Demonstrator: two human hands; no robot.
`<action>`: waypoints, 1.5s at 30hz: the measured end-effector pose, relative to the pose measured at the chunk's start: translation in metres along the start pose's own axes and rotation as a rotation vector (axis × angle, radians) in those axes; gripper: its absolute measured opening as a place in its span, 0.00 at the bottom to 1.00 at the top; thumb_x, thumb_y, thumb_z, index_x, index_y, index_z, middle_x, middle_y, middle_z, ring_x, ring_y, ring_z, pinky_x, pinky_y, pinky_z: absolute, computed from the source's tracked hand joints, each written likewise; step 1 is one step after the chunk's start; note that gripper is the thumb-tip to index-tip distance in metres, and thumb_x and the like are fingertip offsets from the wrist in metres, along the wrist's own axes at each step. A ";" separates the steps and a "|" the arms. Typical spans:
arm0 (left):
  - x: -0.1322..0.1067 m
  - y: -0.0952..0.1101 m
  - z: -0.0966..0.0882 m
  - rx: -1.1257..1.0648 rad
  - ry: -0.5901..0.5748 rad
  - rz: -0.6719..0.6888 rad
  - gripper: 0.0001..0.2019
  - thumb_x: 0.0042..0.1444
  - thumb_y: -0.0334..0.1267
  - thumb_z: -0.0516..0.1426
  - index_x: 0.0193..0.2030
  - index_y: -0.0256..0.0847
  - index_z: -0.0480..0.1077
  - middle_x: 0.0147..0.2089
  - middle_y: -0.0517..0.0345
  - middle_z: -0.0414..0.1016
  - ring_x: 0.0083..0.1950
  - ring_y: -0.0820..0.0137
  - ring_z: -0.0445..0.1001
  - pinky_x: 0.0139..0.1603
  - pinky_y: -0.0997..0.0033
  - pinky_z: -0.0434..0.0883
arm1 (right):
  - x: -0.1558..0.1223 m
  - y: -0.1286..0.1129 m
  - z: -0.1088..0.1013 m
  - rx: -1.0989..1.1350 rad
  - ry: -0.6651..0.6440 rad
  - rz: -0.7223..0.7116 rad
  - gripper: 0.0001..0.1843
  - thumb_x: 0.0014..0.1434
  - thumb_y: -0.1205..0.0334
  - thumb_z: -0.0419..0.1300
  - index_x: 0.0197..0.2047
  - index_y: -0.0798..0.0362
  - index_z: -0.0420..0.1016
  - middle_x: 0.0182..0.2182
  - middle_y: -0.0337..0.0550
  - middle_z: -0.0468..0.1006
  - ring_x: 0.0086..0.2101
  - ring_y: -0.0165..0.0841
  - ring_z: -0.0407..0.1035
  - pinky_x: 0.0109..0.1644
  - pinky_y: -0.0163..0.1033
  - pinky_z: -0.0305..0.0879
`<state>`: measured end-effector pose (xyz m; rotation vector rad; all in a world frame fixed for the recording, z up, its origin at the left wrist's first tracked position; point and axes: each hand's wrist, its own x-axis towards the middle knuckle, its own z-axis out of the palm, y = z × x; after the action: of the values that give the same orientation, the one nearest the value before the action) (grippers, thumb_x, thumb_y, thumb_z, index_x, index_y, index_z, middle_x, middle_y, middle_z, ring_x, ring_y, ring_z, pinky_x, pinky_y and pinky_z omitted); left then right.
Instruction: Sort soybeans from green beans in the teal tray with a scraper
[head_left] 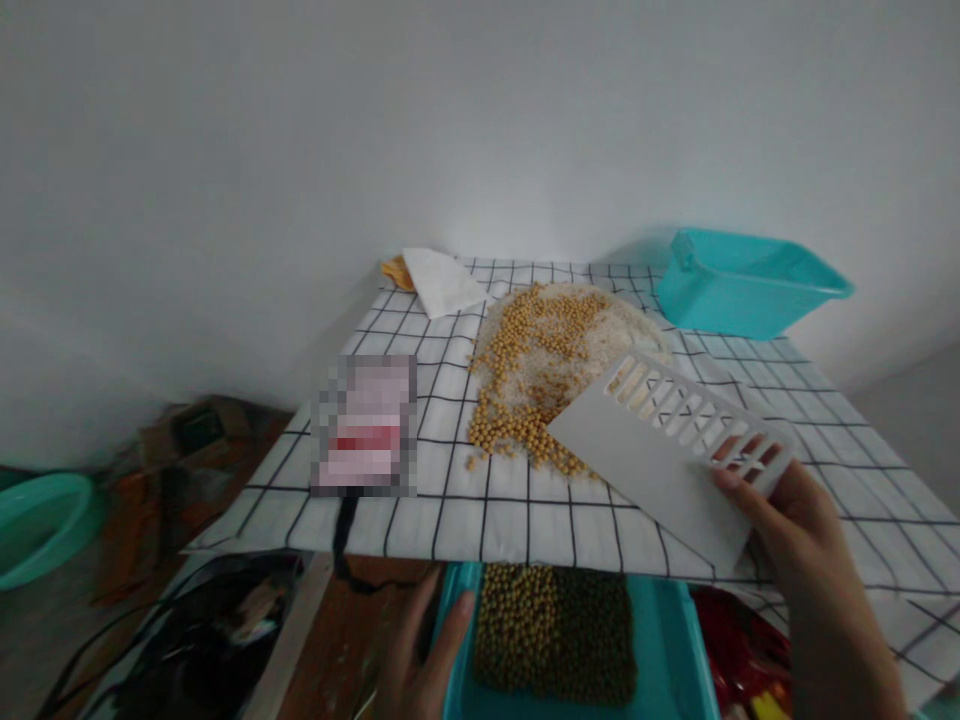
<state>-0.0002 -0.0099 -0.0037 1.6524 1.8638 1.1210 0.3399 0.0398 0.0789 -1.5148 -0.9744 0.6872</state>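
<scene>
I judge gathering underway, right hand (801,515) gripping the slotted board (652,462) lower right, left hand (421,655) clasping the tray (664,640) bottom centre, and sweeping beans (501,425) next calls for steadiness.

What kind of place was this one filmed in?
Probably a room in a home, though a small workroom is possible: a checked tablecloth lies under loose yellow beans, and a green basin sits low at the left of the picture.

Basin (49,525), green, far left. Box (169,437), brown, near the wall (480,130). Bag (187,645), black, lower left. Flat item (371,400), pixelated, pinkish, left. Sheet (444,283), white, back left, beside a yellow-orange item (397,272). Red plastic (739,640), lower right.
</scene>
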 end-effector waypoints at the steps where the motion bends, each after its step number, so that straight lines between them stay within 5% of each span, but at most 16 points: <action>1: 0.000 -0.001 0.002 -0.009 0.002 -0.004 0.19 0.64 0.52 0.51 0.40 0.52 0.82 0.52 0.54 0.85 0.58 0.53 0.79 0.61 0.51 0.75 | 0.000 0.000 0.000 -0.001 0.001 0.001 0.15 0.53 0.52 0.72 0.42 0.48 0.79 0.41 0.47 0.82 0.39 0.42 0.76 0.39 0.41 0.74; 6: 0.000 -0.005 0.005 -0.044 -0.007 -0.077 0.22 0.65 0.55 0.49 0.52 0.50 0.79 0.57 0.54 0.82 0.58 0.55 0.80 0.55 0.58 0.79 | 0.000 0.001 -0.002 -0.006 -0.009 0.007 0.16 0.53 0.52 0.72 0.42 0.49 0.80 0.41 0.47 0.83 0.38 0.41 0.77 0.39 0.41 0.74; 12: -0.003 -0.008 0.000 0.003 -0.012 0.010 0.17 0.64 0.50 0.52 0.41 0.54 0.83 0.53 0.55 0.84 0.58 0.54 0.79 0.60 0.52 0.75 | -0.001 -0.002 -0.003 0.024 -0.026 0.039 0.15 0.51 0.52 0.74 0.40 0.47 0.81 0.39 0.44 0.83 0.39 0.41 0.77 0.39 0.39 0.74; 18: -0.003 -0.003 -0.001 -0.015 -0.021 -0.020 0.17 0.63 0.50 0.52 0.41 0.54 0.83 0.53 0.55 0.84 0.58 0.54 0.80 0.61 0.52 0.75 | -0.001 -0.004 -0.001 0.006 -0.006 0.074 0.17 0.46 0.49 0.75 0.38 0.45 0.82 0.36 0.43 0.83 0.36 0.42 0.77 0.34 0.39 0.73; 23: 0.004 0.005 -0.004 -0.098 -0.039 -0.131 0.18 0.60 0.56 0.55 0.38 0.52 0.82 0.51 0.53 0.85 0.59 0.51 0.78 0.62 0.51 0.74 | -0.004 -0.008 -0.002 0.020 -0.007 0.099 0.16 0.48 0.49 0.75 0.39 0.44 0.82 0.36 0.41 0.83 0.35 0.39 0.76 0.33 0.37 0.72; 28: 0.005 0.011 -0.001 -0.163 -0.047 -0.298 0.20 0.57 0.59 0.57 0.46 0.50 0.80 0.56 0.53 0.82 0.62 0.50 0.76 0.64 0.50 0.72 | -0.004 -0.013 -0.002 -0.019 -0.047 0.069 0.14 0.50 0.49 0.73 0.38 0.44 0.81 0.36 0.39 0.83 0.35 0.37 0.76 0.33 0.34 0.72; 32: 0.003 0.011 0.000 -0.193 -0.041 -0.327 0.19 0.55 0.60 0.58 0.41 0.51 0.80 0.55 0.52 0.83 0.63 0.50 0.75 0.69 0.48 0.66 | -0.005 -0.014 -0.003 -0.049 -0.082 0.055 0.14 0.49 0.48 0.73 0.37 0.44 0.81 0.32 0.38 0.82 0.30 0.36 0.74 0.28 0.33 0.69; 37: 0.005 0.006 0.004 -0.243 -0.058 -0.413 0.24 0.54 0.59 0.59 0.50 0.47 0.78 0.58 0.50 0.81 0.64 0.49 0.74 0.66 0.49 0.70 | -0.007 -0.011 -0.006 -0.056 -0.122 0.026 0.14 0.49 0.48 0.73 0.37 0.43 0.82 0.32 0.39 0.83 0.29 0.36 0.75 0.28 0.34 0.71; 45: 0.017 0.000 0.004 -0.274 -0.146 -0.491 0.23 0.51 0.58 0.61 0.47 0.45 0.80 0.57 0.47 0.82 0.64 0.46 0.74 0.66 0.46 0.69 | -0.006 -0.010 -0.007 -0.055 -0.152 0.051 0.15 0.49 0.49 0.74 0.38 0.46 0.82 0.32 0.40 0.83 0.30 0.38 0.76 0.28 0.35 0.72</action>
<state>-0.0010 0.0079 -0.0025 1.0200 1.7900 0.9604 0.3407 0.0310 0.0890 -1.5575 -1.0796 0.8268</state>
